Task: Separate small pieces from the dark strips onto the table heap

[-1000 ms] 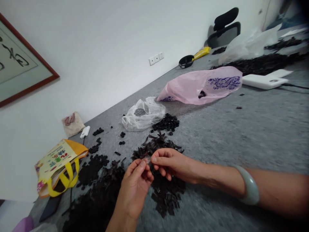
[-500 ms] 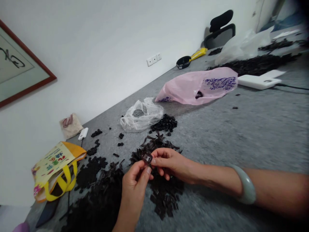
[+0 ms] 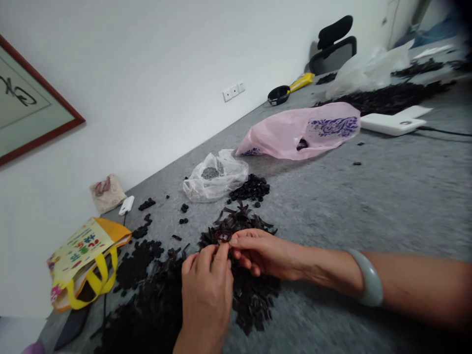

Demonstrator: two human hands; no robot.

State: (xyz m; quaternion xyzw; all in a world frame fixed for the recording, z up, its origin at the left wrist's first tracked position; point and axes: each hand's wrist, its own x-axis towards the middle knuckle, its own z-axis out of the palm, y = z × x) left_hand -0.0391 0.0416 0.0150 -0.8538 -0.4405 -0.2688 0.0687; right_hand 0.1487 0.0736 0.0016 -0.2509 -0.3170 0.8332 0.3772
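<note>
Between my fingertips is a small dark ring-shaped piece (image 3: 223, 236), held above a heap of black strips (image 3: 254, 300). My right hand (image 3: 254, 250), with a pale bangle (image 3: 369, 278) on its wrist, pinches the piece's right side. My left hand (image 3: 208, 280) shows its back, fingers bent together, with the fingertips at the lower edge of the piece; its thumb is mostly hidden. More black pieces (image 3: 151, 305) lie in a large pile left of my left hand. Round black parts (image 3: 254, 188) sit beyond the strips.
A clear plastic bag (image 3: 217, 179) holds small grey items. Behind it lies a pink bag (image 3: 295, 130). A yellow tote (image 3: 84, 255) stands at the left. A white device (image 3: 393, 124) with a cable, a black bowl (image 3: 279, 95) and a chair (image 3: 334, 46) are farther back.
My left hand has turned over so that its back now shows, its fingers laid along the piece. The dark ring piece has tilted flatter. My right hand keeps its pinch.
</note>
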